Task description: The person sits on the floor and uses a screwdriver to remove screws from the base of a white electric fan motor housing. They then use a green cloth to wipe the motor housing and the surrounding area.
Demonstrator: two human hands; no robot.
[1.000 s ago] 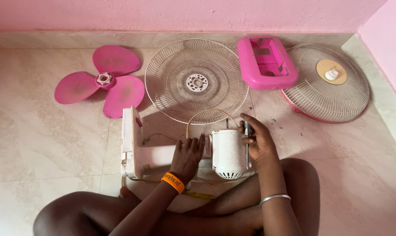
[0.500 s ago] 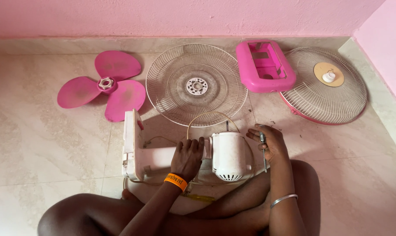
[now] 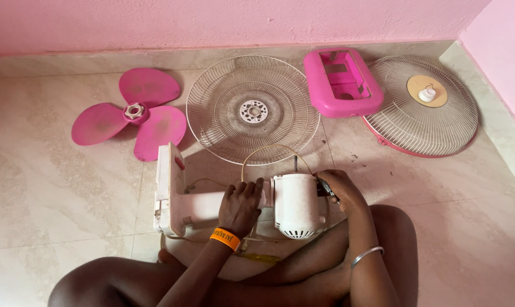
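We see the white plastic fan motor housing (image 3: 296,206) at lower centre of the frame, lying on its side over the person's crossed legs, joined to the white fan stand neck (image 3: 198,204) that runs left to a white rectangular base plate (image 3: 165,187) standing on edge on the floor.

Left hand (image 3: 240,206), with an orange wristband (image 3: 225,239), rests on the neck just left of the housing, fingers (image 3: 247,189) curled over it in a loose grip. Right hand (image 3: 340,190) is at the housing's right end, fingers closed around a small dark tool (image 3: 326,188); we can't tell what kind, nor whether its tip touches the housing. A silver bangle (image 3: 367,255) sits on that forearm.

A thin pale wire (image 3: 272,152) loops up from the housing toward the centre.

On the beige tiled floor (image 3: 52,193): pink three-blade plastic fan blade (image 3: 131,113) upper left, round wire grille with white hub (image 3: 253,109) upper centre, pink rectangular plastic cover (image 3: 342,81) just right of it, second round wire grille with pink rim (image 3: 421,104) upper right, touching the cover. A yellow-handled screwdriver (image 3: 257,257) lies by the legs below the housing.
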